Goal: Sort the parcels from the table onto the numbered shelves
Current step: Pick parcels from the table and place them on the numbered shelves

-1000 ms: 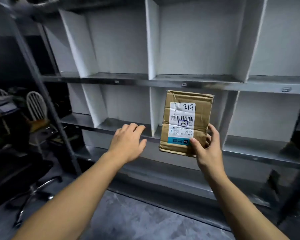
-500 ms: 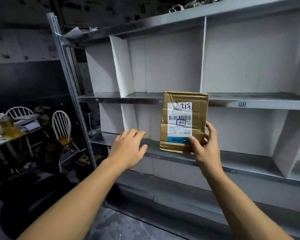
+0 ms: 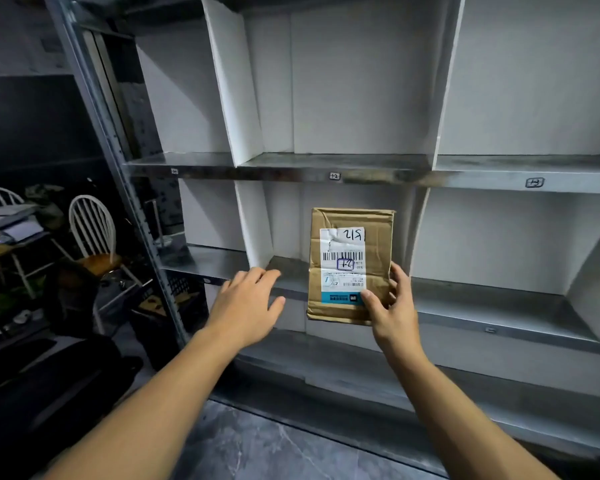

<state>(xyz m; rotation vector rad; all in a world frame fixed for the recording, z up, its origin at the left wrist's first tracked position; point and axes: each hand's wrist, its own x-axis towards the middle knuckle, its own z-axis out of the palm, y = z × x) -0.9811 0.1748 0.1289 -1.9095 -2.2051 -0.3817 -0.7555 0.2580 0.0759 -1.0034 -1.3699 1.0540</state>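
1. Head view: you are holding a flat brown parcel (image 3: 350,268) upright in your right hand (image 3: 392,313). The thumb is pressing on its lower right front and the fingers (image 3: 398,276) are curling round the right edge, so you are pinching it.
2. Your left hand (image 3: 246,306) is hovering just left of the parcel with its fingers loosely spread, holding nothing.
3. The parcel is hanging in the air in front of the middle compartment of the metal shelves (image 3: 499,174), not resting on any board.
4. You appear to be at the matching step, reading the white label (image 3: 343,261) with its boxed ink mark against the small tag (image 3: 334,176) on the board edge above.
5. The next move is probably calling for you to confirm the number, then slide the parcel in between the white dividers (image 3: 257,223) without catching its corners. I cannot tell whether that tag names the bay above or below it.
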